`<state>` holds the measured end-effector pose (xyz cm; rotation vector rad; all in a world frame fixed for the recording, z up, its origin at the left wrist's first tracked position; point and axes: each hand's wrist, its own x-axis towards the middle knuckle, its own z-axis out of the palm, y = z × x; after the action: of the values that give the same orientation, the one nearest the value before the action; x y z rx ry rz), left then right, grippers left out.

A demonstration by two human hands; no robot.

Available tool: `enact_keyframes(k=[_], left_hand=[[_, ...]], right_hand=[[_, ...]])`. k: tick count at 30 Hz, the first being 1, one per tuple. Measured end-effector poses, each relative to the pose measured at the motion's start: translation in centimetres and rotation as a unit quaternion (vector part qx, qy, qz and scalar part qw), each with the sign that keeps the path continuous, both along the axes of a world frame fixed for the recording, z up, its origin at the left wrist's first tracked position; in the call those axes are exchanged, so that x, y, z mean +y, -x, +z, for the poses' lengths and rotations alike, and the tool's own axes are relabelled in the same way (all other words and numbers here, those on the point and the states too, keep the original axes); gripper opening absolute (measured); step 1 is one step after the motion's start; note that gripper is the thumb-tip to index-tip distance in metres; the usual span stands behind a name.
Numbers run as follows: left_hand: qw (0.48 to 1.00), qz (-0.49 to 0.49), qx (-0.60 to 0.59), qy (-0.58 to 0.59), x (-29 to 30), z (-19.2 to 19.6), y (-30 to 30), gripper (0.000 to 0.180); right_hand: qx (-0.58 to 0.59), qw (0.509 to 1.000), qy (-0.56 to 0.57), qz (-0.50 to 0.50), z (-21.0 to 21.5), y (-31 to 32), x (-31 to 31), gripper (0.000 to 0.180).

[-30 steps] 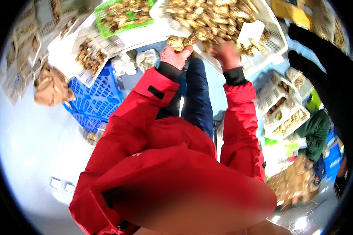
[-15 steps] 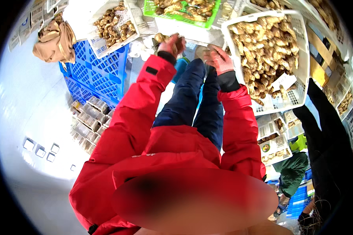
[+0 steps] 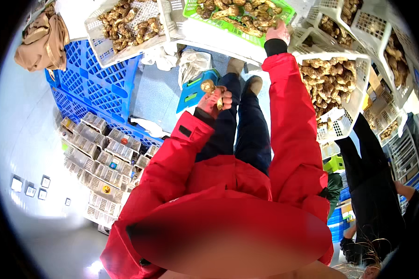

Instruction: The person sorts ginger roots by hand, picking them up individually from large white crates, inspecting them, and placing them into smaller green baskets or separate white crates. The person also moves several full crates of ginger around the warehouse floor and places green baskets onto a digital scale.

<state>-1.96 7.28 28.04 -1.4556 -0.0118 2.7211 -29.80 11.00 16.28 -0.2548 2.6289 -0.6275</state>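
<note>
My left hand (image 3: 213, 102) is closed round a mushroom (image 3: 207, 86), its pale brown cap standing above the fingers, over my knees. My right hand (image 3: 278, 34) is stretched forward to the right end of a bright green basket (image 3: 256, 40), beside the mushrooms (image 3: 247, 21) lying in it. The fingers of that hand look bent together at the basket's edge; what they grip is hidden. Close to my right forearm stands a white crate (image 3: 364, 79) heaped with more mushrooms (image 3: 329, 86).
A white crate (image 3: 94, 47) of mushrooms stands far left, near a blue plastic pallet (image 3: 84, 76) and a brown cloth (image 3: 44, 44). White plastic bags (image 3: 193, 65) lie by a blue item (image 3: 191, 95). Stacked crates (image 3: 102, 162) stand left; a person in black (image 3: 375, 181) is at right.
My right hand has moved from beside the white crate forward to the green basket. My left hand has drawn back toward me with the mushroom. The view has shifted slightly.
</note>
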Motion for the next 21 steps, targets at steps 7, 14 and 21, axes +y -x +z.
enact_keyframes(k=[7, 14, 21], left_hand=[[0.998, 0.008, -0.067, 0.007, 0.4, 1.2, -0.8, 0.023], [0.978, 0.117, 0.163, -0.047, 1.3, -0.9, -1.6, 0.026], [0.988, 0.123, 0.049, 0.073, 4.2, 1.0, 0.5, 0.027]], right_hand=[[0.056, 0.964, -0.236, 0.112, -5.3, 3.5, 0.2, 0.020], [0.026, 0.983, -0.069, 0.170, 7.7, -0.9, -0.7, 0.034], [-0.086, 0.962, 0.160, 0.202, 16.6, -14.4, 6.3, 0.036]])
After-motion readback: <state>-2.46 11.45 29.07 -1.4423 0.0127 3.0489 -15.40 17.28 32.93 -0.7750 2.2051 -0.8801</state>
